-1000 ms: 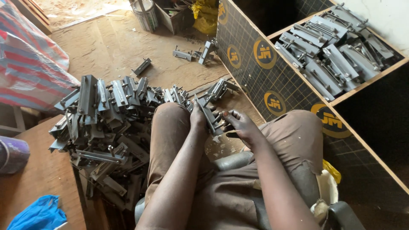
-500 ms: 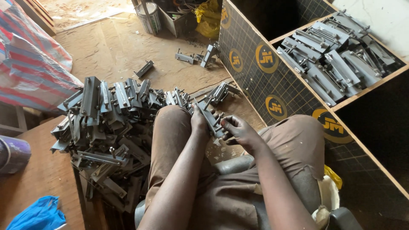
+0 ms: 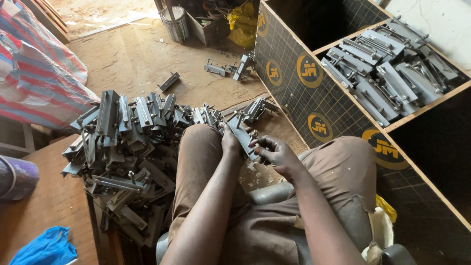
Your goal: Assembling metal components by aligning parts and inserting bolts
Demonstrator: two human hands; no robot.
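both hands, left hand [image 3: 229, 142] and right hand [image 3: 274, 153], clamped on one grey metal bracket [image 3: 242, 137] mid frame, bracket pile [image 3: 127, 147] at left.

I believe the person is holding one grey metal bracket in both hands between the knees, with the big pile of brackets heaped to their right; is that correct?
Not quite: the head view shows the pile of brackets heaped to the person's left, not right. The rest holds: left hand and right hand hold one grey metal bracket between the knees.

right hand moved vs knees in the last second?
No. The right hand stays between the knees, on the metal bracket that the left hand also holds, just off the box. Small frame shifts look like head movement.
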